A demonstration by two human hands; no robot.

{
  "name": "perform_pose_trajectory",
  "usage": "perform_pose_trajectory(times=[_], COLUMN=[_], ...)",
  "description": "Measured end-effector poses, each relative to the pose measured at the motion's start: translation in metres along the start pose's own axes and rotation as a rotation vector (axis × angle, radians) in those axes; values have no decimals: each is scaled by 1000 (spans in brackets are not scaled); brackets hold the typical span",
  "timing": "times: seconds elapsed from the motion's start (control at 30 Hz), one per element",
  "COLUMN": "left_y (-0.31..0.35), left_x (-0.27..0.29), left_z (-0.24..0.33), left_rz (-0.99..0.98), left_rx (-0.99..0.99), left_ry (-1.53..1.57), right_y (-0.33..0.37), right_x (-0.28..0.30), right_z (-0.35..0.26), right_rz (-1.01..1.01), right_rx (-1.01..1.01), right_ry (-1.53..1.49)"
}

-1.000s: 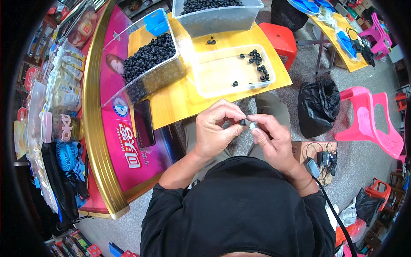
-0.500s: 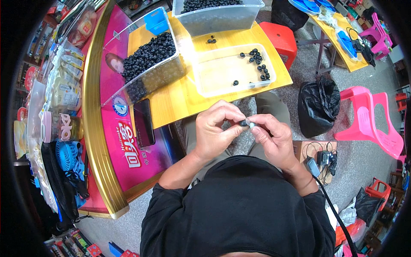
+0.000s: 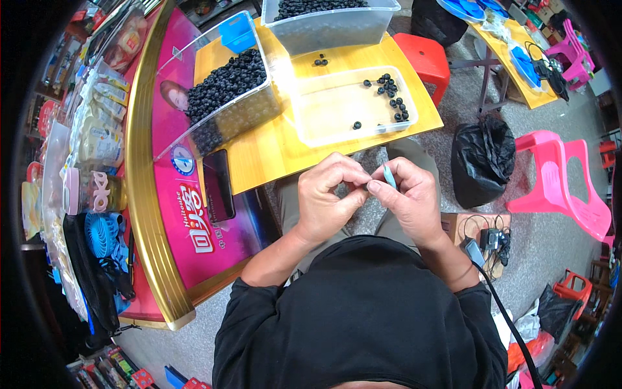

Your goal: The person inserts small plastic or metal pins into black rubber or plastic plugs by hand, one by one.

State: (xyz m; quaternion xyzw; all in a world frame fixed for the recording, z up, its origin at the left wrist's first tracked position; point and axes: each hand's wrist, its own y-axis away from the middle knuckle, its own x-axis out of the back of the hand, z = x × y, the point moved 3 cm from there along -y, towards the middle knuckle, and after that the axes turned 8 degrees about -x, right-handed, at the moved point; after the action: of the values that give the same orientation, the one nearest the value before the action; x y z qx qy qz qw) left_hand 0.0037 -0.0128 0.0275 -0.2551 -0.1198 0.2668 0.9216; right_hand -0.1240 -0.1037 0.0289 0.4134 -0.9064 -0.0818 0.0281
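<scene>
In front of my lap, my left hand point(image 3: 332, 198) is closed in a pinch, thumb against forefinger. At its fingertips is a small black part, mostly hidden by the fingers. My right hand point(image 3: 413, 201) meets it there, its thumb tip touching or nearly touching the left fingertips. A slim teal pointed tool point(image 3: 389, 176) is gripped between the right thumb and fingers; its exact kind does not show. Just beyond the hands, a shallow clear tray point(image 3: 317, 123) on the yellow table point(image 3: 259, 162) holds several small black round parts point(image 3: 392, 91).
A clear bin point(image 3: 243, 113) heaped with black parts stands at the left, with a blue scoop-like container point(image 3: 237, 32) in it. Another full bin point(image 3: 330, 32) is behind. A red stool point(image 3: 422, 61), black bag point(image 3: 483, 159) and pink chair point(image 3: 560, 181) stand at the right.
My right hand has turned, its thumb moving over the black part and hiding most of it. The teal tool now points up between the right fingers. My left hand has hardly moved.
</scene>
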Motion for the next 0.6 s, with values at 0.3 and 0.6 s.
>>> perform_pose_trajectory(times=[0.3,0.6], left_y=[2,0], left_x=[2,3], left_z=[-1,8], left_rz=[-10,12], left_rx=[82,-10], left_ry=[98,-89], right_y=[2,23], right_x=[3,-4], right_z=[8,-9], right_rz=[-53,59], right_rx=[-10,339], right_ry=[-93,390])
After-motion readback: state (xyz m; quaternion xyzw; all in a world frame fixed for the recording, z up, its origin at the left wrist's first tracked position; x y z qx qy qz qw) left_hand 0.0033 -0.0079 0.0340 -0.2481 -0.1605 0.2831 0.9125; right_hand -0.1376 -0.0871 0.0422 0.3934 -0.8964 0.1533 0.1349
